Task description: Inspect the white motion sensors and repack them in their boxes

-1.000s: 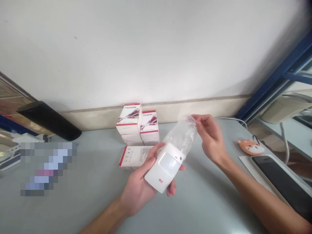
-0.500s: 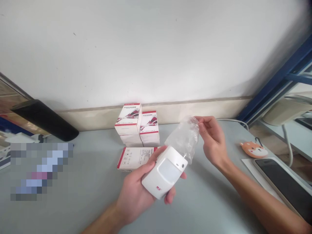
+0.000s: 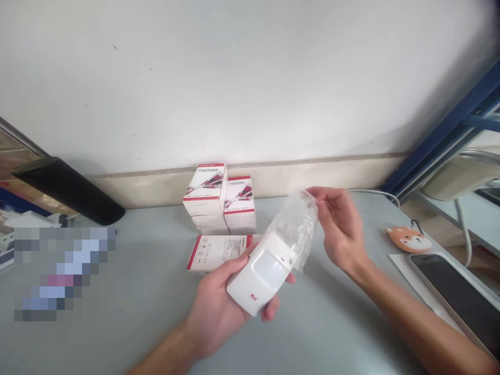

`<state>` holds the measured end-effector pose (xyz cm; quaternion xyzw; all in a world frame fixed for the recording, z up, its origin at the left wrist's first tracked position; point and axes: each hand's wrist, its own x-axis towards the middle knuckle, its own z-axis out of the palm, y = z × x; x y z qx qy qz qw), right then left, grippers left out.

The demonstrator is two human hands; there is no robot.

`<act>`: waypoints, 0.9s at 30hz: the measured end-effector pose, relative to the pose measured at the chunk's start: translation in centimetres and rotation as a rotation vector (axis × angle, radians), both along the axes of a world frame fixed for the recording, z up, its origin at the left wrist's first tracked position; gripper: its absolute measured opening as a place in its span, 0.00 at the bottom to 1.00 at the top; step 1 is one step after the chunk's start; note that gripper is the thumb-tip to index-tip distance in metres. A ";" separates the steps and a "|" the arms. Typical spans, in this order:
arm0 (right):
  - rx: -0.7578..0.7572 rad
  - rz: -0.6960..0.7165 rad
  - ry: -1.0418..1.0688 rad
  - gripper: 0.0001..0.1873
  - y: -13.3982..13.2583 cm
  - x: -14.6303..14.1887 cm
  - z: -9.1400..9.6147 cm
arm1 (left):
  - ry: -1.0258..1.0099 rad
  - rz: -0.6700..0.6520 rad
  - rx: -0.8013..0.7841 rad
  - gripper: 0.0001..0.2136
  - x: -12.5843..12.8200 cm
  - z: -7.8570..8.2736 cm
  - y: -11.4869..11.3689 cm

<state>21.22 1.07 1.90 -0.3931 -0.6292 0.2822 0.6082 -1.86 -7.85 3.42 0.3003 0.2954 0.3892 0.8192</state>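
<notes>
1. White motion detector point(image 3: 258, 278), just below frame centre, sits gripped in the left hand point(image 3: 216, 308), the nearer one, long axis slanting toward upper right.
2. Up there, the right hand point(image 3: 340, 229) pinches the clear plastic bag point(image 3: 296, 221), overlapping the detector's top end.

Tabletop point(image 3: 144, 302): grey, smooth. At the rear, centre, stands a stack point(image 3: 221, 203) of cartons, red-edged white. Just in front, one box point(image 3: 219, 253) lies flat, partly hidden. Left rear: a black cylinder point(image 3: 70, 192). Left: an item point(image 3: 66, 276), pixelated, identity not determinable. Right: a phone point(image 3: 453, 297), screen up, overlapping a white sheet point(image 3: 404, 266); orange case point(image 3: 410, 239) nearby.
</notes>
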 end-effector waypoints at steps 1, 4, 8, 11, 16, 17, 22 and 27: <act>0.010 0.013 -0.017 0.07 -0.1 0.0 0.0 | -0.002 0.014 -0.009 0.23 0.0 0.0 0.0; 0.022 0.045 -0.049 0.06 -0.5 -0.3 0.3 | -0.014 0.063 -0.037 0.20 0.0 0.1 0.0; -0.066 0.142 -0.005 0.07 -0.7 -0.5 0.7 | -0.003 0.085 -0.033 0.23 0.0 0.3 -0.2; -0.234 0.245 0.090 0.10 -0.2 -0.1 0.9 | 0.047 0.039 0.030 0.25 -0.3 0.4 -0.4; -0.533 0.447 0.019 0.14 1.1 1.0 0.8 | 0.103 -0.010 0.079 0.24 -0.6 0.4 -0.6; -0.567 0.517 -0.012 0.14 1.2 1.1 0.7 | 0.106 -0.002 0.076 0.23 -0.6 0.5 -0.7; -0.595 0.553 -0.041 0.14 1.0 0.8 0.8 | 0.103 0.045 0.037 0.25 -0.2 0.5 -0.8; -0.501 0.437 0.050 0.15 1.2 1.2 1.4 | 0.169 0.003 0.045 0.31 -0.1 0.6 -0.8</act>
